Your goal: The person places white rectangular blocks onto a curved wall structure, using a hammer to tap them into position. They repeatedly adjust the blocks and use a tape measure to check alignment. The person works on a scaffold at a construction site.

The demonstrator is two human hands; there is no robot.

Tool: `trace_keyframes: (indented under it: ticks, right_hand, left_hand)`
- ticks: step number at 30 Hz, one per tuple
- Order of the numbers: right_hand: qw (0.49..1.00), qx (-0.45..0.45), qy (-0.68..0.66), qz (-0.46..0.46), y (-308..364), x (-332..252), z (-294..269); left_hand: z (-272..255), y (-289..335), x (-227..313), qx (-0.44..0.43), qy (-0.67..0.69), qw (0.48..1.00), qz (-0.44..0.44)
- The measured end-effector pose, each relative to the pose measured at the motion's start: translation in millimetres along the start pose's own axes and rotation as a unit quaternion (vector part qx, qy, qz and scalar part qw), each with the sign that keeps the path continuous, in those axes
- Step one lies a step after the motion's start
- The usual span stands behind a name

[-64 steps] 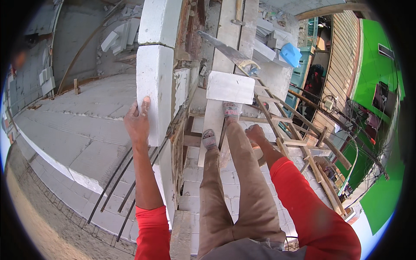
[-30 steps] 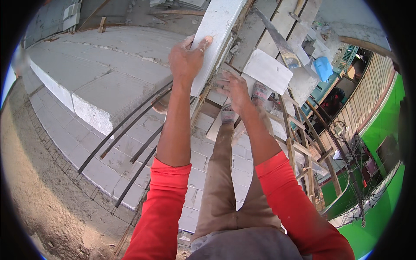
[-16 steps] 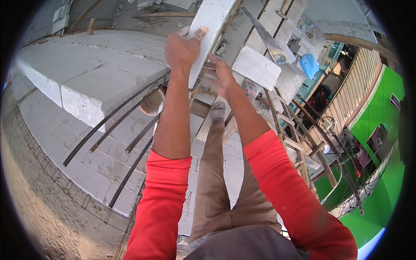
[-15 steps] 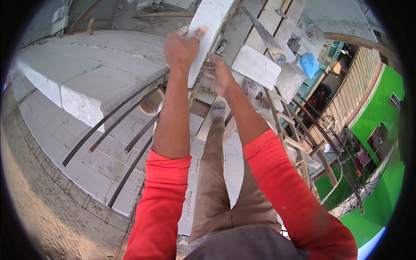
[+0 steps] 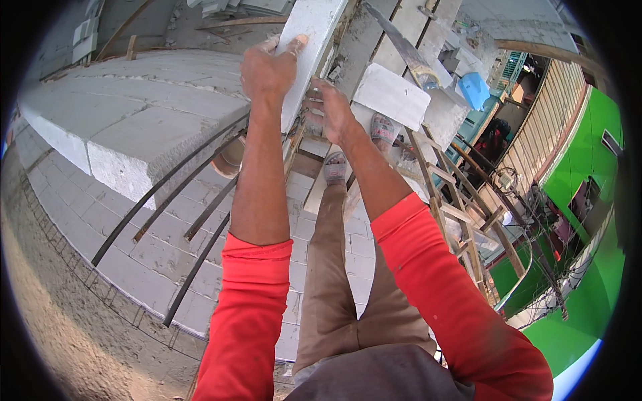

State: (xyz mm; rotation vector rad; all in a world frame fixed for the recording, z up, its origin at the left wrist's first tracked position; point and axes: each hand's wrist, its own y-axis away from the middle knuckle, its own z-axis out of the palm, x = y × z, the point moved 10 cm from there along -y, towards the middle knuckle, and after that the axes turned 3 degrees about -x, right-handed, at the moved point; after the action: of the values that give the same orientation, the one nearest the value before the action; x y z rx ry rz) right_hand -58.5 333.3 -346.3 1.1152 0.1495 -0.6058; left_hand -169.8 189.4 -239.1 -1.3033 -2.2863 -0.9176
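Note:
A long pale grey-white lightweight concrete block stands along the top of a wall ahead of me. My left hand is closed over its left edge, the thumb lying on the block's face and the other fingers hidden. Close to its right side is my right hand, fingers apart and palm toward the block. Whether those fingertips touch the block I cannot tell. Another white block lies flat on the planks to the right of this hand.
Bare steel bars jut out beside the block wall at left. A handsaw and a blue plastic object lie on the planks. A wooden ladder leans at right, near tangled wires. My sandalled feet rest on boards.
The whole view has shifted slightly, moving my hands and the block a little to the left and up in the picture. The left hand's grip and the right hand's pose look the same.

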Motion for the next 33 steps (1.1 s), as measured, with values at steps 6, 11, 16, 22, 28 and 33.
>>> trace_keyframes:
  ticks: [6,11,16,22,28,33]
  right_hand:
    - [0.999,0.025,-0.021,-0.009,-2,2,-4]
    - [0.999,0.021,-0.030,-0.010,-1,4,0]
    - [1.000,0.006,-0.027,0.007,3,9,-13]
    - [0.993,0.070,0.024,0.095,43,72,-75]
    - [0.967,0.136,0.124,0.177,122,170,-145]
    - [0.818,0.180,0.544,0.043,185,181,-215]
  left_hand:
    - [-4,4,8,-0.002,-0.007,1.000,0.002]
    - [-1,1,1,-0.020,0.005,1.000,-0.016]
    - [-2,5,7,-0.026,0.007,0.999,-0.028]
    - [-1,6,5,-0.027,0.010,0.999,-0.032]
    - [-5,11,10,-0.018,0.015,0.999,-0.039]
    - [-4,8,4,-0.014,0.010,0.999,-0.040]
